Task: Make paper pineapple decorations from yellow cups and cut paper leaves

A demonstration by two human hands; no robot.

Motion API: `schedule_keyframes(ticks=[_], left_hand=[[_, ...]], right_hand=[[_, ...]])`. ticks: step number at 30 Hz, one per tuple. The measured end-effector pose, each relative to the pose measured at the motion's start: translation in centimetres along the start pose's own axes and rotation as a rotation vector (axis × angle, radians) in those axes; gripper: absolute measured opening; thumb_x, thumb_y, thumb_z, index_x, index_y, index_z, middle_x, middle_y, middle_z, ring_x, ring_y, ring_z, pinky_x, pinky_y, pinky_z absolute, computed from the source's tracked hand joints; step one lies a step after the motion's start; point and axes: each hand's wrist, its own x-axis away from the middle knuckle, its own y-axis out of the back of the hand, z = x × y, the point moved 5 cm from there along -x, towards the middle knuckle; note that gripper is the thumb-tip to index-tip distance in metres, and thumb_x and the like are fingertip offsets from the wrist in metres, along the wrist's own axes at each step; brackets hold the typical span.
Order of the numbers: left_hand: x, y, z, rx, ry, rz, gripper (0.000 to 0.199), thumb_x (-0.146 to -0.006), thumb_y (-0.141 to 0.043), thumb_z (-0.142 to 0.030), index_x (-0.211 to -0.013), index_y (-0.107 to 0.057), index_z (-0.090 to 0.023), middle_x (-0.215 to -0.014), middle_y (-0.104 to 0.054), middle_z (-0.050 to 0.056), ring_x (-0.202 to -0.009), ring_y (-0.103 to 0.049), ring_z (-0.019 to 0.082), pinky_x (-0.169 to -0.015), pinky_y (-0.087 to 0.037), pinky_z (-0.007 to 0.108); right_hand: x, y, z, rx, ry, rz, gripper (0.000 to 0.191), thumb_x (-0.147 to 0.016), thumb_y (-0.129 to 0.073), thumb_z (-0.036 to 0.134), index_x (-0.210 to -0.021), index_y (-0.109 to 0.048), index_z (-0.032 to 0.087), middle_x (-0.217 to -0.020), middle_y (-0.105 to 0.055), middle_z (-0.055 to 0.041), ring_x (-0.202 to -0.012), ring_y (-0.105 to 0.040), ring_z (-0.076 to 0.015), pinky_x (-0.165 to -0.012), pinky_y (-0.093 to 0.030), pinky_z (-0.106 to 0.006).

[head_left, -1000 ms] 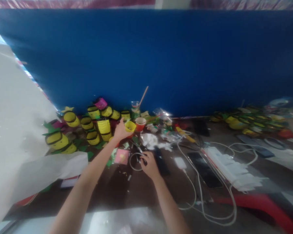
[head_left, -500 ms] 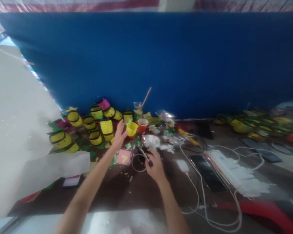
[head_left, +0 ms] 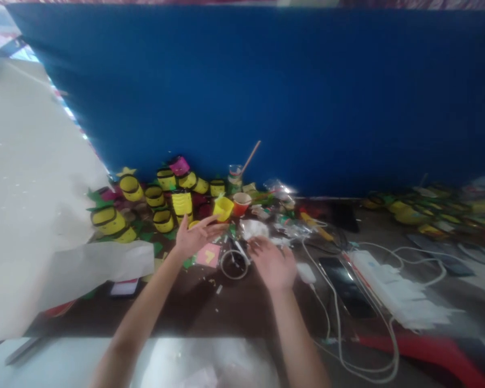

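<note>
My left hand (head_left: 198,234) hovers over the middle of the table, fingers stretched out and holding nothing. Just beyond its fingertips stands a yellow cup (head_left: 223,208), with a red paper cup (head_left: 241,204) to its right. Below the hand lies a pink square (head_left: 207,255) with a yellow shape on it. My right hand (head_left: 272,261) is open, palm down, its fingers near a crumpled white clump (head_left: 254,229). Left of it rest a white ring-shaped loop (head_left: 234,276) and a slim white stick (head_left: 243,252), both free of my fingers.
Several yellow paper cups with dark bands (head_left: 109,220) crowd the back left. A white sheet (head_left: 105,264) lies in front of them. On the right are a phone (head_left: 347,285), a white power strip (head_left: 396,291) and looping cables. A blue panel (head_left: 242,97) rises behind.
My left hand has drawn back from the yellow cup and spread its fingers. My right hand has let go of the white stick, moved right and opened. The camera has tilted slightly.
</note>
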Motion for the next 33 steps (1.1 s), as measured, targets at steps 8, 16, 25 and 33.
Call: schedule_keyframes(ticks=[8,16,25,33], left_hand=[[3.3,8.4,0.6,-0.286,-0.292,-0.463,0.038,-0.068,-0.058,-0.027,-0.103,-0.055,-0.012,-0.092,-0.067,0.011,-0.095,-0.06,0.024,-0.094,-0.037,0.044],[4.6,9.8,2.2,-0.389,-0.301,-0.461,0.045,-0.065,-0.065,-0.043,-0.097,-0.058,-0.012,-0.09,-0.067,0.012,-0.088,-0.063,0.025,-0.087,-0.044,0.042],[3.9,7.8,2.0,-0.781,-0.321,-0.585,0.03,-0.074,-0.058,-0.035,-0.095,-0.06,-0.014,-0.087,-0.066,0.007,-0.083,-0.062,0.019,-0.08,-0.047,0.035],[-5.8,-0.1,4.0,-1.356,-0.317,-0.29,0.03,-0.075,-0.058,-0.025,-0.104,-0.062,-0.017,-0.101,-0.064,0.01,-0.088,-0.059,0.02,-0.084,-0.045,0.034]], right_hand=[[-7.6,8.0,0.5,1.039,0.179,-0.331,0.027,-0.058,-0.061,0.036,-0.077,-0.063,0.016,-0.089,-0.064,-0.011,-0.085,-0.058,-0.027,-0.08,-0.044,-0.044],[-12.4,9.1,-1.2,1.316,0.269,-0.282,0.029,-0.051,-0.065,0.025,-0.078,-0.063,0.015,-0.079,-0.064,-0.0083,-0.079,-0.058,-0.0256,-0.075,-0.044,-0.042],[-11.7,8.7,1.2,1.423,0.366,-0.217,0.021,-0.067,-0.056,0.035,-0.067,-0.065,0.016,-0.076,-0.066,-0.0108,-0.074,-0.057,-0.0234,-0.072,-0.043,-0.037],[-9.8,7.0,3.0,1.359,0.457,-0.126,0.033,-0.07,-0.056,0.046,-0.071,-0.066,0.016,-0.076,-0.067,-0.0093,-0.068,-0.058,-0.0203,-0.066,-0.046,-0.034]])
